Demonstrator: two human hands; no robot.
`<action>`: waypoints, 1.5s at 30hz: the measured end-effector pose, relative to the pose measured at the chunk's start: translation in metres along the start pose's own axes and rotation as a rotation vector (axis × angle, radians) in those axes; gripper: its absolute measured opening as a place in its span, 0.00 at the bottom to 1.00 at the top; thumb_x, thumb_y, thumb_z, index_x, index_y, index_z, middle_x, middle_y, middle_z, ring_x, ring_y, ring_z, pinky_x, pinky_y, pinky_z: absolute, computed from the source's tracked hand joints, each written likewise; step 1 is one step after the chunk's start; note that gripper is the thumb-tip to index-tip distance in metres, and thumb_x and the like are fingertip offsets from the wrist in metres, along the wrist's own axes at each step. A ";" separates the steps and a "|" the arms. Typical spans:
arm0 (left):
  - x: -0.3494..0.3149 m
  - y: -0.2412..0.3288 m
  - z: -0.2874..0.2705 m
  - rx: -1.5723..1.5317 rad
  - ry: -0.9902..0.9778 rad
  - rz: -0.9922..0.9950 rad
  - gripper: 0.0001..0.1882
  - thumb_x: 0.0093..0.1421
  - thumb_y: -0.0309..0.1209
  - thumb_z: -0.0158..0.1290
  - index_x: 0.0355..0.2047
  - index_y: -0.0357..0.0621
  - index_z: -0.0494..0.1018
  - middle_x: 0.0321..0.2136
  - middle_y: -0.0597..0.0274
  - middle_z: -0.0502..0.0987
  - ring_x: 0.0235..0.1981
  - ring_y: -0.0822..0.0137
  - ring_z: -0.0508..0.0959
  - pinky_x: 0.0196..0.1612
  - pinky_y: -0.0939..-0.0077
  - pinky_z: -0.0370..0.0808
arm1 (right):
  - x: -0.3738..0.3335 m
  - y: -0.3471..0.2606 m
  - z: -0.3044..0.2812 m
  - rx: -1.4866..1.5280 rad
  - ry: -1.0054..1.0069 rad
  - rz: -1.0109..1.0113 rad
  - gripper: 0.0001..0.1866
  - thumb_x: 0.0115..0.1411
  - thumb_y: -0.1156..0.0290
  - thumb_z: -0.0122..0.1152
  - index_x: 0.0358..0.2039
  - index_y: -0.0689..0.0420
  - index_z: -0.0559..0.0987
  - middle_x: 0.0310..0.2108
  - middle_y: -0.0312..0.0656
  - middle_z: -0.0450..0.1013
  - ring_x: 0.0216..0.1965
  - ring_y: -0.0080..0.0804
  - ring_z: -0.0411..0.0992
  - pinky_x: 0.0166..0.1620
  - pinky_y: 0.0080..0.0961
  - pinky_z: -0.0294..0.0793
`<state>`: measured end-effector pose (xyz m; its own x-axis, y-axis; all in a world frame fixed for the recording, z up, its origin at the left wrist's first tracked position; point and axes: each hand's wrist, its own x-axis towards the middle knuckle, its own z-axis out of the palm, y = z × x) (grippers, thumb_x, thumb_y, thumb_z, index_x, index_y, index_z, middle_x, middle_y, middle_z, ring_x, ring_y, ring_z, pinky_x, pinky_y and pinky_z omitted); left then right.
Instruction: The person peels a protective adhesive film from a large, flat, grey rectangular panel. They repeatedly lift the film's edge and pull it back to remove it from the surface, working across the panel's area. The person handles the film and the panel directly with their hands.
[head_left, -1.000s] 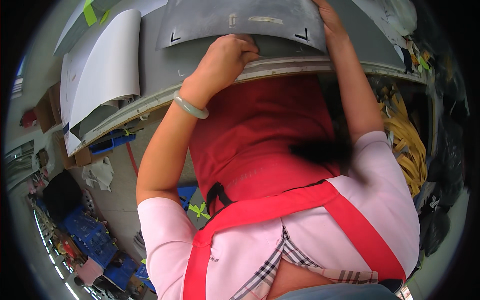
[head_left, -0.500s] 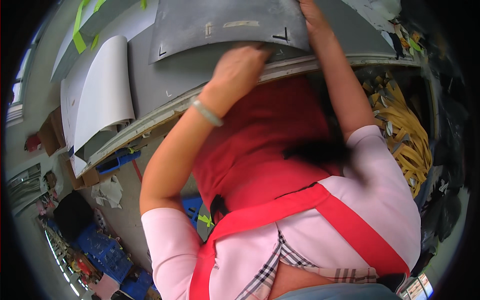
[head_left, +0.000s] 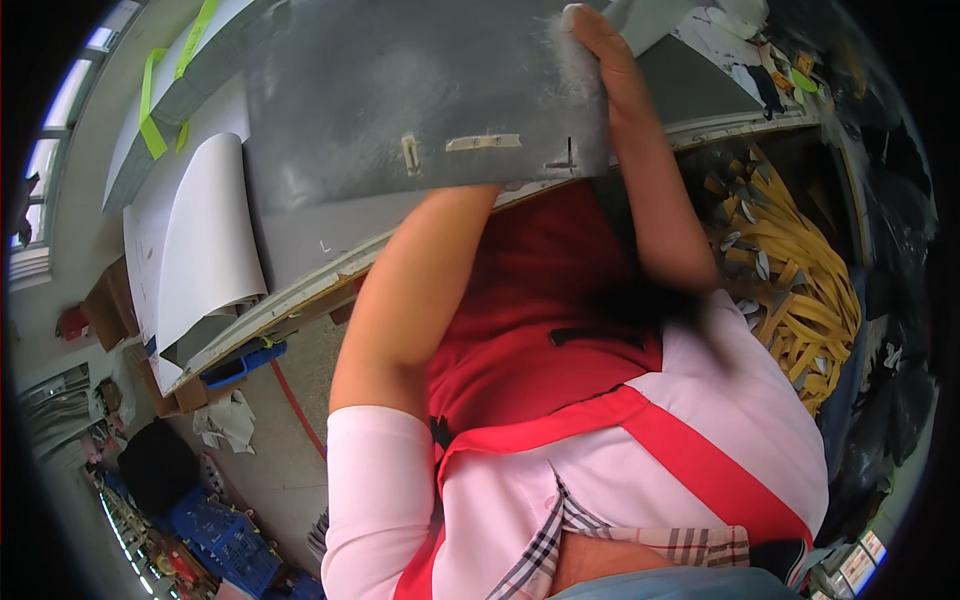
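A grey flat template sheet (head_left: pixel 350 110), with tape strips and small black corner marks, is raised over the worktable. My right hand (head_left: pixel 605 50) grips it at the right edge, the thumb on its upper face and the fingers behind. My left forearm (head_left: pixel 415 270) reaches up beneath the sheet, which covers the hand, so its fingers are out of sight. Below lies a darker grey sheet (head_left: pixel 300 235) with a small white corner mark, spread on the table along its near edge.
A curled white sheet (head_left: pixel 210 220) stands at the table's left end. Behind it is a stack of boards (head_left: pixel 195 95) with green tape. Yellow strips (head_left: pixel 800 300) are heaped at the right below the table. Blue crates (head_left: pixel 225 545) sit on the floor at lower left.
The template has come nearer to me and tilted up, its lower edge now lower in view. My left hand, visible before at its near edge, has slipped underneath it.
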<state>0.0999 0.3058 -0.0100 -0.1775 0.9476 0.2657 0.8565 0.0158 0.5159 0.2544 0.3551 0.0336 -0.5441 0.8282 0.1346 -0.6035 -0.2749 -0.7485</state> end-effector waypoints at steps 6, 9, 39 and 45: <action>0.011 -0.014 -0.003 -0.125 0.048 -0.102 0.17 0.64 0.33 0.53 0.51 0.44 0.77 0.45 0.51 0.79 0.47 0.52 0.77 0.51 0.51 0.69 | -0.004 0.001 -0.056 -0.178 0.141 -0.052 0.25 0.67 0.60 0.65 0.61 0.55 0.74 0.55 0.39 0.76 0.53 0.30 0.76 0.56 0.30 0.76; 0.008 -0.034 -0.017 -0.243 0.106 -0.170 0.18 0.64 0.34 0.53 0.53 0.45 0.76 0.48 0.52 0.78 0.49 0.54 0.76 0.54 0.51 0.68 | -0.029 0.008 -0.041 -0.236 0.242 -0.104 0.24 0.67 0.59 0.65 0.59 0.56 0.76 0.52 0.37 0.76 0.53 0.28 0.75 0.57 0.28 0.74; -0.401 -0.429 -0.448 0.445 1.060 -0.950 0.31 0.61 0.40 0.62 0.51 0.20 0.71 0.42 0.38 0.80 0.40 0.49 0.79 0.48 0.58 0.77 | 0.031 0.021 0.012 -0.734 0.030 0.172 0.17 0.67 0.63 0.64 0.52 0.58 0.81 0.46 0.34 0.79 0.46 0.23 0.76 0.51 0.23 0.75; -0.243 -0.145 -0.303 -0.297 0.545 -0.282 0.11 0.67 0.23 0.57 0.48 0.36 0.81 0.40 0.61 0.83 0.38 0.72 0.81 0.46 0.78 0.77 | 0.074 0.012 -0.028 -0.991 -0.006 0.179 0.04 0.64 0.69 0.66 0.36 0.55 0.83 0.29 0.31 0.78 0.29 0.18 0.73 0.34 0.17 0.71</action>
<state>-0.1278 -0.0230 0.0978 -0.6602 0.6228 0.4199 0.5856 0.0766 0.8070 0.2234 0.4265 0.0168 -0.5838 0.8113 -0.0316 0.2433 0.1376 -0.9601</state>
